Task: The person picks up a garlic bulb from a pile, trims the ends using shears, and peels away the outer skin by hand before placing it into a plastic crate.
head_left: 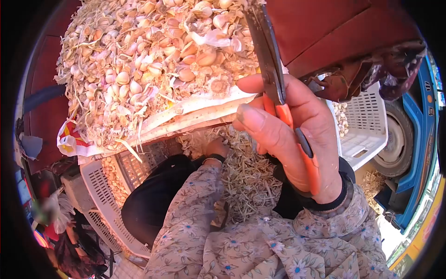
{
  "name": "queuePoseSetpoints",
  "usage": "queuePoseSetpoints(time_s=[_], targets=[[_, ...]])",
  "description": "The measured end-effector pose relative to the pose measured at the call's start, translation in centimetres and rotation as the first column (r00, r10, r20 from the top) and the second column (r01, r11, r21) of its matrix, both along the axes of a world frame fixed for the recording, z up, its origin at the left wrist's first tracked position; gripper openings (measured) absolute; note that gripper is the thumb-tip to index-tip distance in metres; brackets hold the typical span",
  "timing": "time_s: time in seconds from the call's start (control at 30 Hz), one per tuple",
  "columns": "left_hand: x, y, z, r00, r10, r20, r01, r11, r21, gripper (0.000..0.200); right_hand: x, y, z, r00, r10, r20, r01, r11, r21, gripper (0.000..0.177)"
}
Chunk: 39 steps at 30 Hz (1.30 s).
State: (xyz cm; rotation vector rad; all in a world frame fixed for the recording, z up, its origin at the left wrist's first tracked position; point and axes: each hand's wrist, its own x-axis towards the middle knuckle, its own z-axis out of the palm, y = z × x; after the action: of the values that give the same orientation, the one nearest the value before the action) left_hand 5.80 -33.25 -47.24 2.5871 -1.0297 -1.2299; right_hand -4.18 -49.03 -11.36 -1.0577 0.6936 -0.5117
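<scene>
Shears (273, 76) inside closed right grip (309, 125), orange handles (310, 167) against palm (325, 153), dark blades (263, 42) beyond thumb (260, 122)

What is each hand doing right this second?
Left hand: reaching down by the dry husks and stalks; its fingers are too hidden to tell open or closed.
Right hand: closed around orange-handled cutters.

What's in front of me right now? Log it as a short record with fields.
Right hand: holding orange-handled shears
Left hand: low, at the dry stalks and husks; grip unclear
Work surface: heap of garlic cloves and skins
Left side: white crate, cloves inside
Right side: another white crate, beside a blue vehicle
</scene>
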Motion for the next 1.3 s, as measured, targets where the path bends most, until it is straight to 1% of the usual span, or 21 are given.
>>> queuePoseSetpoints(time_s=[0.07,0.1,0.17,0.23,0.3,0.33,0.37,0.4,0.43,0.47,0.53,0.6,0.63,0.73,0.83,0.97,1.07,1.1,1.2,1.23,1.3], targets=[[-0.4,-0.5,-0.6,0.983,-0.173,0.063,0.167,0.982,0.091,0.028,0.4,0.1,0.0,0.999,-0.027,-0.023,0.027,1.000,-0.004,0.038],[-0.7,-0.3,-2.1,0.981,-0.181,0.070,0.174,0.980,0.102,0.027,0.4,-0.1,0.2,0.997,0.008,-0.071,-0.008,1.000,-0.005,0.039],[-1.3,-0.2,-5.3,0.976,-0.192,0.099,0.181,0.977,0.108,0.028,0.6,0.3,0.2,0.996,0.011,-0.085,-0.010,1.000,0.016,0.039],[-0.9,-1.0,-1.1,0.987,-0.158,-0.030,0.160,0.983,0.095,0.028,1.1,0.4,0.3,0.997,0.032,-0.067,-0.031,0.999,0.008,0.037],[-0.8,-0.9,0.2,0.976,-0.149,-0.159,0.138,0.987,-0.082,0.029,1.5,0.7,0.2,0.998,0.048,-0.049,-0.049,0.999,-0.020,0.035],[-0.9,-1.4,0.8,0.965,-0.172,-0.200,0.162,0.985,-0.065,0.031,1.7,0.8,0.2,0.998,0.054,-0.017,-0.054,0.998,-0.015,0.035],[-1.3,-2.0,0.3,0.953,-0.221,-0.205,0.205,0.974,-0.097,0.034,1.9,0.9,0.4,0.998,0.053,-0.035,-0.054,0.998,-0.032,0.035],[-1.1,-2.8,3.4,0.930,-0.289,-0.227,0.250,0.950,-0.185,0.035,2.1,0.9,0.5,0.997,0.049,-0.056,-0.051,0.997,-0.050,0.034],[-1.2,-3.7,6.6,0.898,-0.278,-0.341,0.217,0.954,-0.206,0.032,2.3,1.0,0.0,0.998,0.042,-0.036,-0.044,0.995,-0.085,0.034],[-1.2,-4.7,10.6,0.834,-0.206,-0.512,0.117,0.973,-0.200,0.029,2.5,1.1,-0.7,0.999,0.034,-0.018,-0.035,0.993,-0.113,0.034],[-1.0,-5.3,19.0,0.624,-0.018,-0.781,-0.111,0.988,-0.111,0.023,2.7,1.5,-0.5,0.999,0.031,-0.019,-0.033,0.989,-0.146,0.033],[-0.6,-4.4,25.8,0.441,0.104,-0.892,-0.296,0.954,-0.035,0.021,2.5,1.9,0.1,0.997,0.035,-0.064,-0.045,0.987,-0.157,0.029],[0.0,-3.8,27.7,0.328,0.153,-0.932,-0.379,0.925,0.019,0.021,2.5,2.0,-0.4,0.997,0.057,-0.057,-0.067,0.977,-0.202,0.029],[2.5,-1.8,30.9,0.004,0.060,-0.998,-0.584,0.810,0.047,0.020,2.4,2.0,-1.3,0.996,0.091,-0.020,-0.094,0.973,-0.209,0.031],[3.8,-1.3,35.4,0.007,-0.078,-0.997,-0.794,0.605,-0.053,0.021,2.9,2.6,-1.0,0.996,0.069,0.049,-0.058,0.979,-0.197,0.031],[5.3,-1.6,35.6,0.102,-0.206,-0.973,-0.925,0.341,-0.169,0.023,4.0,2.6,-1.8,0.998,0.064,-0.014,-0.065,0.948,-0.310,0.028],[7.0,-1.0,36.6,0.385,-0.221,-0.896,-0.869,0.240,-0.433,0.018,4.3,2.9,-2.3,0.993,0.118,-0.021,-0.115,0.895,-0.431,0.027],[7.7,-0.6,36.2,0.431,-0.201,-0.880,-0.848,0.243,-0.471,0.020,4.1,2.8,-2.0,0.979,0.151,-0.137,-0.201,0.825,-0.528,0.029],[8.4,0.3,35.6,0.630,-0.231,-0.741,-0.724,0.170,-0.668,0.031,4.2,3.7,-0.4,0.947,0.237,-0.218,-0.313,0.832,-0.459,0.030],[8.7,0.8,35.1,0.742,-0.172,-0.648,-0.613,0.217,-0.760,0.042,4.1,3.8,0.1,0.915,0.243,-0.321,-0.381,0.779,-0.498,0.034],[8.4,1.1,35.8,0.786,-0.113,-0.608,-0.581,0.199,-0.789,0.044,4.0,3.9,0.3,0.931,0.187,-0.314,-0.356,0.660,-0.662,0.037]])
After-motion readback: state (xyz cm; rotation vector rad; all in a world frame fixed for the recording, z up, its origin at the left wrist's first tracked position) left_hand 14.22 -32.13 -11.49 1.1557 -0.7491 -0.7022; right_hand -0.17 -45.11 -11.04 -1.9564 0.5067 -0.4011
